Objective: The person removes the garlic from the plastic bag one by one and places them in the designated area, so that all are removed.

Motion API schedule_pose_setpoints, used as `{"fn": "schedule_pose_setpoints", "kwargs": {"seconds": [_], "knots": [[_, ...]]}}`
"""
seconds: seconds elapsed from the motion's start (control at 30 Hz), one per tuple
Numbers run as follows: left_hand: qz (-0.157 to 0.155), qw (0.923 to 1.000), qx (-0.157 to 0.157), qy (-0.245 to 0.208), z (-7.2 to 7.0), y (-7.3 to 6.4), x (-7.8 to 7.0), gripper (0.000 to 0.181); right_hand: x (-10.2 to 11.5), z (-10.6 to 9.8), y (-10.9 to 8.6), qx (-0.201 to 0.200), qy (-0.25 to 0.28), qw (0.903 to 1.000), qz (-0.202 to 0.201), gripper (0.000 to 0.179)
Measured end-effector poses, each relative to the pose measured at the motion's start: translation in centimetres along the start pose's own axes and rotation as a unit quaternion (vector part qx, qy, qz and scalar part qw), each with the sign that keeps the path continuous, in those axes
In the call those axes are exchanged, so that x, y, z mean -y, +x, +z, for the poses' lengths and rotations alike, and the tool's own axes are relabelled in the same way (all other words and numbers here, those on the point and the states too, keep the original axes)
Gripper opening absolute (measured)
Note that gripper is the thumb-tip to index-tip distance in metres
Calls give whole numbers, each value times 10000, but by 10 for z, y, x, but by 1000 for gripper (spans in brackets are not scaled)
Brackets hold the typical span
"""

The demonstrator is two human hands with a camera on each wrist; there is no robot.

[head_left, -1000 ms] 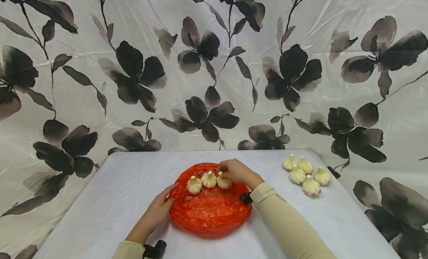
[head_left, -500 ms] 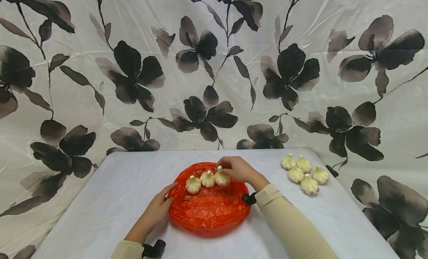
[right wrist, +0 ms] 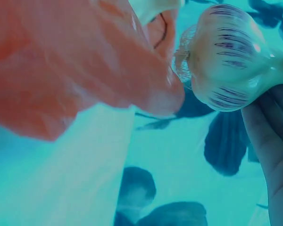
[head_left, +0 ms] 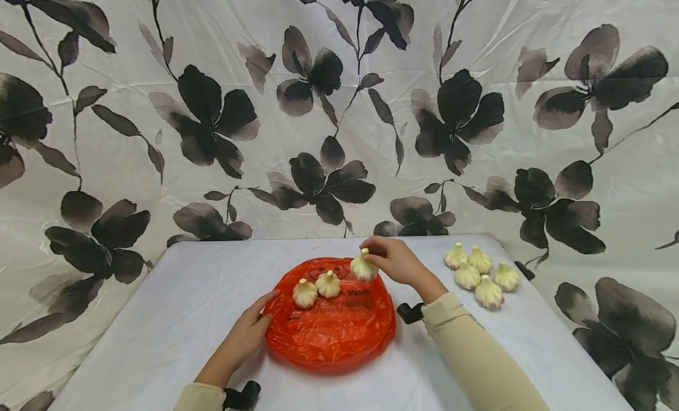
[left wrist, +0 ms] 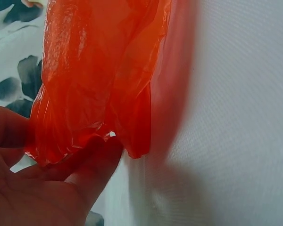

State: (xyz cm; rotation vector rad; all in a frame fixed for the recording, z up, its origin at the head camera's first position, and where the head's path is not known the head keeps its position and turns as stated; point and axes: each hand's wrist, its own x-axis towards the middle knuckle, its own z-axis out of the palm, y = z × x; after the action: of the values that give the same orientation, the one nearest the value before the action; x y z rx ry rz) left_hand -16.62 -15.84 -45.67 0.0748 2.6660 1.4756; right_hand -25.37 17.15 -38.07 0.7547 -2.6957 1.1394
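A red plastic bag point(head_left: 331, 334) with a printed smiley and lettering lies in a round, puffed shape mid-table. Two garlic bulbs point(head_left: 305, 293) rest side by side on top of it. My right hand point(head_left: 398, 260) pinches a third garlic bulb point(head_left: 363, 266) by its stem, above the bag's far right part. Purple streaks and dry roots show on this bulb point(right wrist: 226, 56) in the right wrist view. At the bag's left edge my left hand point(head_left: 248, 331) holds the rim. The left wrist view shows the bag edge point(left wrist: 85, 94) between its thumb and fingers, with fingertips partly hidden.
Several more garlic bulbs point(head_left: 474, 274) stand grouped at the table's far right. A white cloth covers the table point(head_left: 185, 293). Behind its far edge hangs a white curtain point(head_left: 392, 163) with dark flowers.
My right hand has lifted the rightmost garlic bulb off the bag's row and moved it up and to the right. The left hand has stayed at the bag's edge.
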Motion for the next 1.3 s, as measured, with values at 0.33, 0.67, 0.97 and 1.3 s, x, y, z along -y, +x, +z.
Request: {"fn": "schedule_pose_setpoints", "kwargs": {"seconds": [0.33, 0.67, 0.97, 1.3], "knots": [[42, 9998, -145, -94, 3, 5, 1, 53, -12, -23, -11, -508, 186, 9984, 162, 22], [121, 9989, -459, 17, 4, 9, 2, 49, -32, -42, -25, -899, 121, 9950, 429, 25], [85, 9979, -640, -20, 3, 14, -1, 49, -49, -56, -35, -1099, -22, 9915, 694, 24], [44, 9977, -677, 25, 1, 17, -2, 49, -69, -67, -50, -1265, -68, 9873, 959, 26]]}}
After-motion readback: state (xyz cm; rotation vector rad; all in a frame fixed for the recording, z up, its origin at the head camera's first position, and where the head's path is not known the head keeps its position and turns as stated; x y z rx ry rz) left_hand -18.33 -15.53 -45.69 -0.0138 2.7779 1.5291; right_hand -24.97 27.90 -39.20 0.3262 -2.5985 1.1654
